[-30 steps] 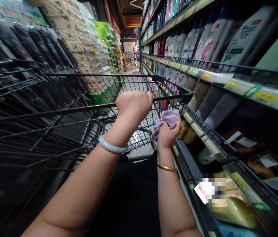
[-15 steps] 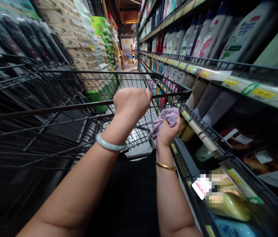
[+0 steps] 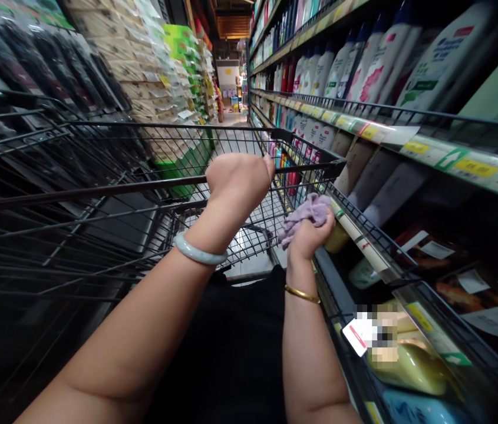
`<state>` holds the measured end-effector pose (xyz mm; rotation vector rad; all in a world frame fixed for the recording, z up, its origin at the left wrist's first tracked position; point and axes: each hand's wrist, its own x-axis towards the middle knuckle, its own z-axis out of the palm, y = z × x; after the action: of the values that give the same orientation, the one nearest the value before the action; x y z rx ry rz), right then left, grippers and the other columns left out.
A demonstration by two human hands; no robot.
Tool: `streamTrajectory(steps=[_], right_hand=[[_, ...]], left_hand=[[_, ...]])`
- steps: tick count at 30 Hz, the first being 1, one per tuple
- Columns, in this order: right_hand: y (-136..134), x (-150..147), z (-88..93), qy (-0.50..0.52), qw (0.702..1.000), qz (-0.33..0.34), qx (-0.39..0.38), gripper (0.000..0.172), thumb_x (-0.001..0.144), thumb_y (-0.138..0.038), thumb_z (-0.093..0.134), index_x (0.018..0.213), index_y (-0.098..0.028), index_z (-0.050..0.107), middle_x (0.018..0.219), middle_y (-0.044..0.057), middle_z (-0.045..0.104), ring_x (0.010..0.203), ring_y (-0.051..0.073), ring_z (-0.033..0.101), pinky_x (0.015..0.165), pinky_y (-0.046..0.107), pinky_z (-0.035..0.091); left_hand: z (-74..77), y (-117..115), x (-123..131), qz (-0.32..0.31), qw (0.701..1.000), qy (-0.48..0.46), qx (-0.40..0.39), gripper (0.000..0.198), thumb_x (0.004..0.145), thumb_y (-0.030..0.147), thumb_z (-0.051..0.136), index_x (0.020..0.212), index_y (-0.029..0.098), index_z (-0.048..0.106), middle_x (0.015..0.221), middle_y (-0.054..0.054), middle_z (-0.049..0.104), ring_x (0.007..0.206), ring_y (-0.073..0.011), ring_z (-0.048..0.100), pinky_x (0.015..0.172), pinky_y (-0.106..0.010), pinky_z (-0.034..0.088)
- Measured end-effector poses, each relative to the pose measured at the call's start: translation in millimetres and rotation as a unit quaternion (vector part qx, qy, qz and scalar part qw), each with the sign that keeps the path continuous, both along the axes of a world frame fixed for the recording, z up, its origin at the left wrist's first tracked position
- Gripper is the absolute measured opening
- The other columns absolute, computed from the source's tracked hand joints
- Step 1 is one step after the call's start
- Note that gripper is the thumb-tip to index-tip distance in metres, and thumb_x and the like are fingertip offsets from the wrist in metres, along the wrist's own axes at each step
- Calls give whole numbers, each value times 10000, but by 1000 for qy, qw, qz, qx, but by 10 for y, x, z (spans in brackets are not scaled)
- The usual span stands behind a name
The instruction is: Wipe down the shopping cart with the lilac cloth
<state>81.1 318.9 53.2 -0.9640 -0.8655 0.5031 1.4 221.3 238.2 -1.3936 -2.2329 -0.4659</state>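
Observation:
My left hand (image 3: pixel 240 176) is closed around the handle bar of a black wire shopping cart (image 3: pixel 142 186), with a pale bangle on the wrist. In my right hand (image 3: pixel 313 235) a crumpled purple cloth (image 3: pixel 306 215) is bunched, held beside the cart's right side and close to the lower shelf. A thin gold bangle circles that wrist. The cart basket lies ahead of both hands, and its wire mesh lets the floor show through. My left fingers are mostly hidden behind the wrist and bar.
Along the right runs a shelf rack with white shampoo bottles (image 3: pixel 381 65) and a price-label rail (image 3: pixel 474 165). Gold bottles (image 3: pixel 412 368) stand low on the right. On the left hang dark packaged goods (image 3: pixel 63 70) beside stacked beige packs (image 3: pixel 116 76). The aisle floor (image 3: pixel 231 121) continues ahead.
My right hand and the purple cloth have shifted slightly to the right. The left hand stays on the cart bar, a touch further right in view.

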Motion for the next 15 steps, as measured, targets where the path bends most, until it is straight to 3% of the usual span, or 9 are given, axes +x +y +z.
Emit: streamTrajectory(steps=[4,7,12,15], right_hand=[[-430,-258,245,-67,988,85,113,261,810,-174,607,1057,-211,686,1188,80,577,1148,194,622,1066,412,505],[-512,-323,268,-84,978,121,147,287,798,-144,598,1049,-225,710,1208,67,559,1160,183,620,1079,398,492],[-137,-115,27,-4,998,62,0,277,757,-186,601,1029,-181,658,1120,70,619,1112,216,623,1095,474,476],[-150,-111,45,-1,998,51,-27,311,776,-205,594,1083,-185,637,1170,86,613,1141,228,608,1102,493,469]], left_hand=[[-1,18,10,0,1000,6,-5,659,1028,415,219,973,101,795,827,-200,709,873,-313,667,740,-386,406],[-3,28,8,-5,1000,20,-14,664,1026,381,194,979,100,794,823,-201,711,863,-316,670,721,-386,400],[4,71,-10,-15,1000,4,-16,655,1038,414,221,982,100,793,845,-186,720,874,-295,675,739,-372,410],[13,108,-10,-7,1000,7,-25,637,1044,407,238,977,98,792,827,-178,722,889,-280,681,742,-354,419]])
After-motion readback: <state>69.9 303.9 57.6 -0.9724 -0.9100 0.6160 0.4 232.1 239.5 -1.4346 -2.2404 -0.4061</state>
